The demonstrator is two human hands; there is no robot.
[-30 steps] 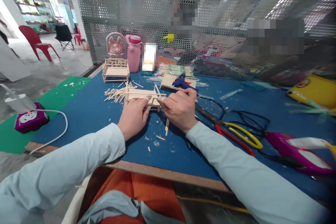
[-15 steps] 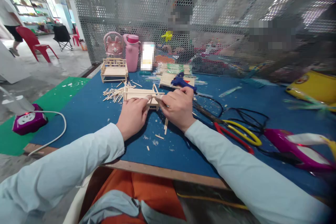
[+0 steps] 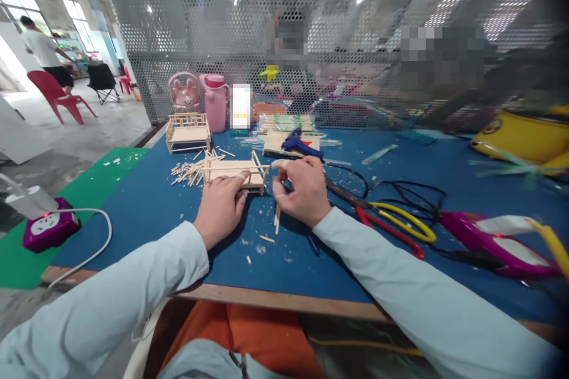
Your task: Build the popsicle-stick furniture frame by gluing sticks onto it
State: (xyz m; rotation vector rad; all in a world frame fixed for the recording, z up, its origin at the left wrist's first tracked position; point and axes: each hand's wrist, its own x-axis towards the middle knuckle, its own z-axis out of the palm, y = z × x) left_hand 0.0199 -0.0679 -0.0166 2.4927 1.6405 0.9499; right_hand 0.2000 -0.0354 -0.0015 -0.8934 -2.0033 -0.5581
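Observation:
My left hand [image 3: 221, 204] is closed on the front of a small bench-like model [image 3: 231, 170] made of thin wooden sticks, its index finger over the seat and its thumb low at the front. Just off the model's right end is my right hand [image 3: 304, 189], thumb and index finger apart, nothing visible between them. Its other fingers are curled and partly hidden. A long stick [image 3: 260, 167] runs across the model towards that hand. Loose short sticks [image 3: 189, 172] lie in a pile to the left. Two more sticks [image 3: 277, 219] lie below my right hand.
A finished-looking stick bench [image 3: 189, 133] stands behind the pile. A blue glue gun [image 3: 300, 143] rests on a stick panel [image 3: 272, 143]. Scissors [image 3: 400, 222], black cable and a purple power strip [image 3: 502, 243] lie right. A pink bottle [image 3: 215, 106] and phone [image 3: 241, 105] stand behind.
My right hand has come away from the model's right end, and its thumb and index finger have parted. My left hand stays on the model. The view has tilted up slightly.

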